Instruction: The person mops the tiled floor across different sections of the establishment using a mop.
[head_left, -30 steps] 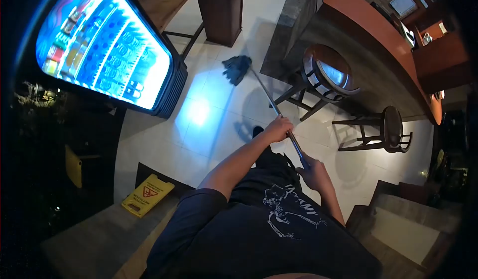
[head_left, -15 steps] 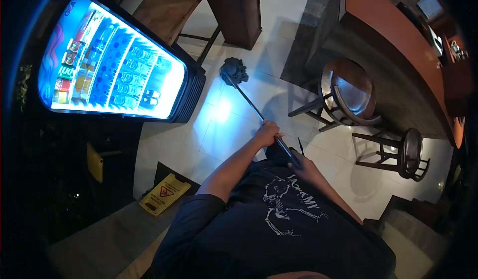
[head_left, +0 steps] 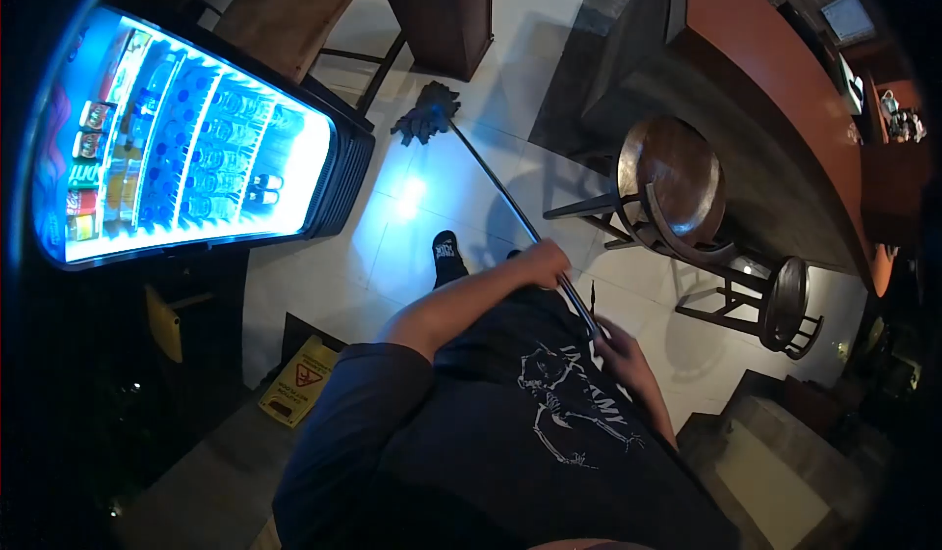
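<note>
A mop with a dark, stringy head slants across the view, its head resting on the light tiled floor. My left hand is closed around the middle of the handle. Lower down, near the handle's top end, my right hand is wrapped around it beside my dark shirt. Some fingers of both hands are hidden from this angle. One dark shoe shows on the floor below my left forearm.
A lit drinks fridge stands at left, with a wooden table behind it. Two wooden stools stand by the curved counter at right. A yellow caution sign lies at lower left.
The mop head has moved left and slightly up, with its strands spreading out. Both hands have shifted a little right and down with the handle. My shoe has come into view.
</note>
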A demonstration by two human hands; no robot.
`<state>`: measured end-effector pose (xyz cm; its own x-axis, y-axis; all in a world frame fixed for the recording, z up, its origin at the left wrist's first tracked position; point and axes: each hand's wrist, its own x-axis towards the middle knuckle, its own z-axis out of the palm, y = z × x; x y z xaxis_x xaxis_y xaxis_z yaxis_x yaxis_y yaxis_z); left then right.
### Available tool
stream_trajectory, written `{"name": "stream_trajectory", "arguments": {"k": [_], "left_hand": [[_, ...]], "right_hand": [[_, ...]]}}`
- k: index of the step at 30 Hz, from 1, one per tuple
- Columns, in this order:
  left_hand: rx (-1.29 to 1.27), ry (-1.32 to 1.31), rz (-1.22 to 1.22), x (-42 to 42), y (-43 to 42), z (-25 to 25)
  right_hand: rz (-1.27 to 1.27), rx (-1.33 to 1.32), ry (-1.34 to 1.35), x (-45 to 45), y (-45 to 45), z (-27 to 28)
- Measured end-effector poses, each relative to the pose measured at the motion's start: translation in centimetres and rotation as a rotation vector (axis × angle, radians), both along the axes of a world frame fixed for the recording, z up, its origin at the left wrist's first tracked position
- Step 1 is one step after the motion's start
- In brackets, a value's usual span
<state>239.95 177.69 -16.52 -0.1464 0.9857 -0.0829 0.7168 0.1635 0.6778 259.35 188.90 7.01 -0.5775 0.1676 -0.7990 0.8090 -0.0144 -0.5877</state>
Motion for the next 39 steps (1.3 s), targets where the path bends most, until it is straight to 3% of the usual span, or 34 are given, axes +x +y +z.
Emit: {"name": "stream_trajectory", "arguments": {"k": [2,5,14,17,20,23,25,30,32,34,37,39], "left_hand": [[-0.009,-0.023,-0.096,1.5,0.5,1.5],[0.005,-0.064,-0.178,0.1,-0.8,1.5],[-0.039,0.114,0.021,-12.9,-5.8,-1.6],[0.066,0.095,0.033,-12.8,-6.5,-1.4],[-0.04,0.02,-0.048,-9.8,-5.3,2.1],[0.108,-0.109,-0.069,-7.1,-5.2,5.1],[0.237,-0.145,-0.061,-6.6,-5.7,4.3],[0.153,-0.045,0.014,-12.3,-10.1,-0.7],[0.25,-0.013,0.086,-14.2,-11.6,-1.9],[0.268,-0.06,0.275,-13.3,-11.8,-0.9],[0.315,-0.116,0.358,-10.6,-10.1,-0.3],[0.385,-0.173,0.341,-8.6,-7.6,0.6]], "right_hand": [[-0.053,0.016,-0.019,1.7,-0.9,1.9],[0.051,0.192,0.13,1.4,-3.7,-0.2],[0.235,0.284,0.103,-12.9,-8.7,-5.1],[0.312,0.386,0.132,-12.4,-9.0,-2.9],[0.239,0.245,-0.112,-11.2,-8.6,3.5],[0.22,0.29,-0.159,-8.4,-7.4,6.3],[0.217,0.254,-0.156,-8.5,-8.1,6.3],[0.296,0.22,-0.153,-14.7,-12.1,2.1],[0.407,0.518,0.548,-13.7,-11.9,-7.4],[0.394,0.588,0.648,-14.4,-12.8,-6.8],[0.182,0.346,0.114,-13.9,-13.1,0.8],[0.012,0.203,0.018,-11.6,-11.6,3.9]]}}
